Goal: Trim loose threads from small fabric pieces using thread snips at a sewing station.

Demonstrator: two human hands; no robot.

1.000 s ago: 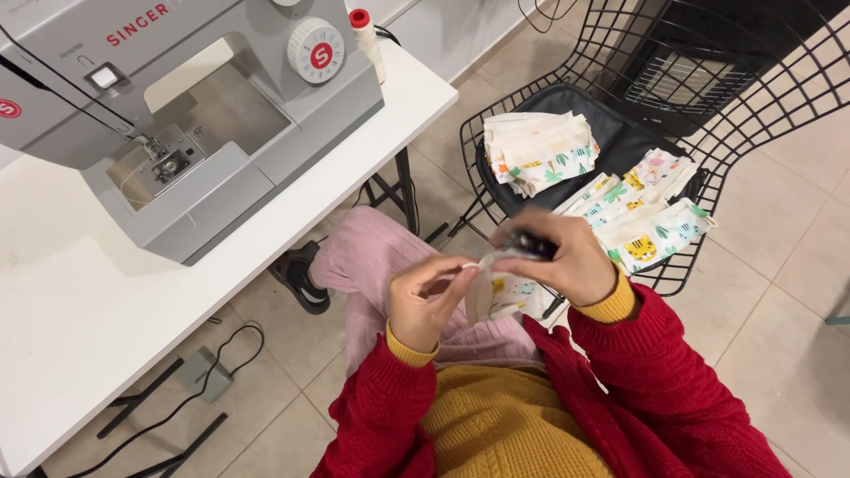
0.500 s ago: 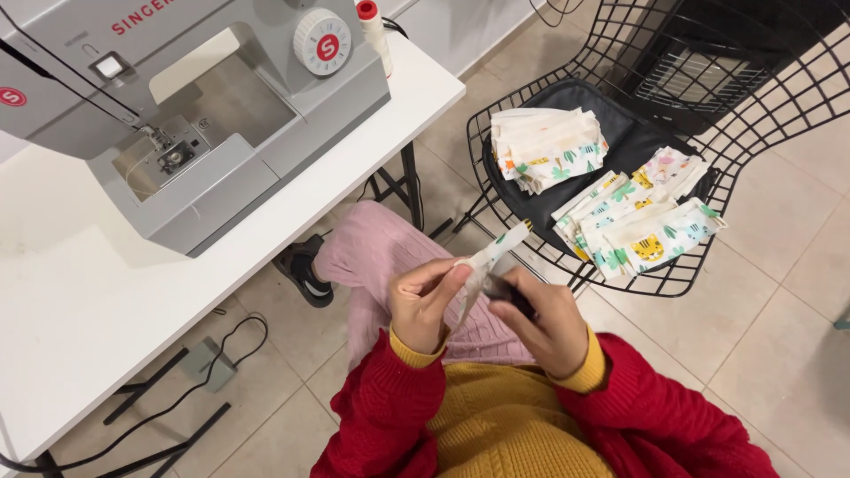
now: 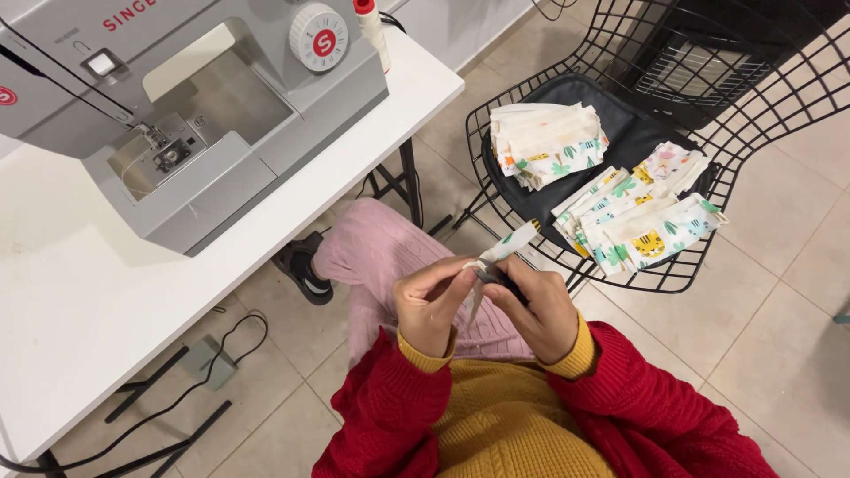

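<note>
Both hands raised together above the lap, close to the chest, so the small work sits right under the eyes. Left hand (image 3: 431, 305) pinching the near end of a small printed fabric piece (image 3: 506, 248) between thumb and fingertips, holding it taut and angled up toward the far right. Right hand (image 3: 536, 310) closed around a small dark tool (image 3: 500, 276), kind too small to tell, its tip brought up against the cloth just beside the left fingertips; held short and close, seemingly for fine control at an edge or seam.

Within easy reach on the right, a black wire chair (image 3: 788, 80) with a dark cushion, serving as a side shelf: one neat stack of folded fabric pieces (image 3: 544, 142) at the far side, a second fanned pile of printed pieces (image 3: 642, 217) nearer, kept apart as two separate lots. On the left, a white table (image 3: 80, 310) carrying a grey sewing machine (image 3: 195, 115), nothing under its needle. Foot pedal (image 3: 208, 358) on the tiled floor below.

Compared with half a second ago: hands drawn slightly nearer each other, fabric strip now sticking out farther toward the chair, view shifted a little leftward and down. A full second ago the right hand sat farther right, over the fabric.
</note>
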